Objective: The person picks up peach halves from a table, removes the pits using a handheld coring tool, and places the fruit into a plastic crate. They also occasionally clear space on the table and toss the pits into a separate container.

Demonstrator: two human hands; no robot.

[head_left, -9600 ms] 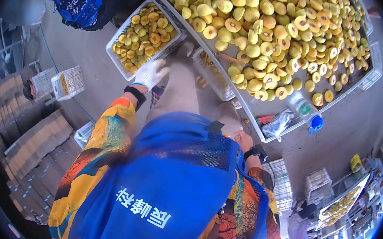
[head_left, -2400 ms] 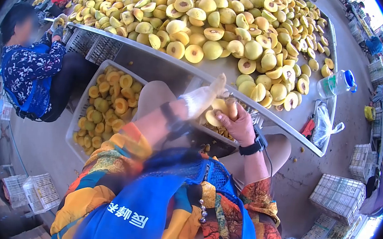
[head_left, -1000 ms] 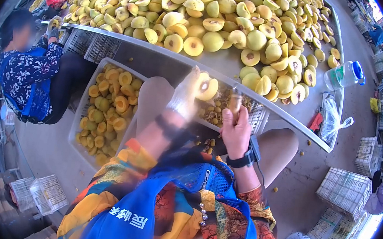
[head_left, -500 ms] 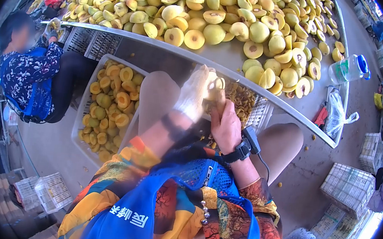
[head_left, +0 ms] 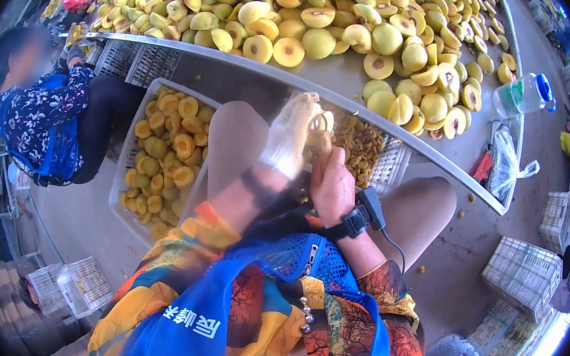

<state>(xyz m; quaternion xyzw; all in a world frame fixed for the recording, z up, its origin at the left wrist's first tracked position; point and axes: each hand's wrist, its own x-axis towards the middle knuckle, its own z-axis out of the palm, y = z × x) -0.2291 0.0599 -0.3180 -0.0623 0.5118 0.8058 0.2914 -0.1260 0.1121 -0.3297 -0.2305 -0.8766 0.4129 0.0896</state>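
My left hand (head_left: 288,135) wears a pale glove and is wrapped round a yellow fruit half (head_left: 323,121), below the table edge. Bare and closed, my right hand (head_left: 332,188) grips a tool with a wooden-looking handle (head_left: 322,144) and a looped metal end, which is at the fruit. Below my hands, a crate (head_left: 390,165) holds small brown-yellow pieces, partly hidden by my arms. Many halved fruits (head_left: 288,52) are heaped on the metal table (head_left: 309,83) in front of me. To the left of my knees stands a white crate (head_left: 118,174) of pitted-looking halves.
A co-worker (head_left: 42,107) sits at the far left by the table. On its right part are a clear jug (head_left: 520,97) with a blue lid and a plastic bag (head_left: 506,166). Stacked crates (head_left: 523,276) stand on the floor at the right.
The tool and my right hand have shifted slightly left, with the tool more upright against the fruit. The co-worker's head and hands have moved a little. The view has shifted slightly.
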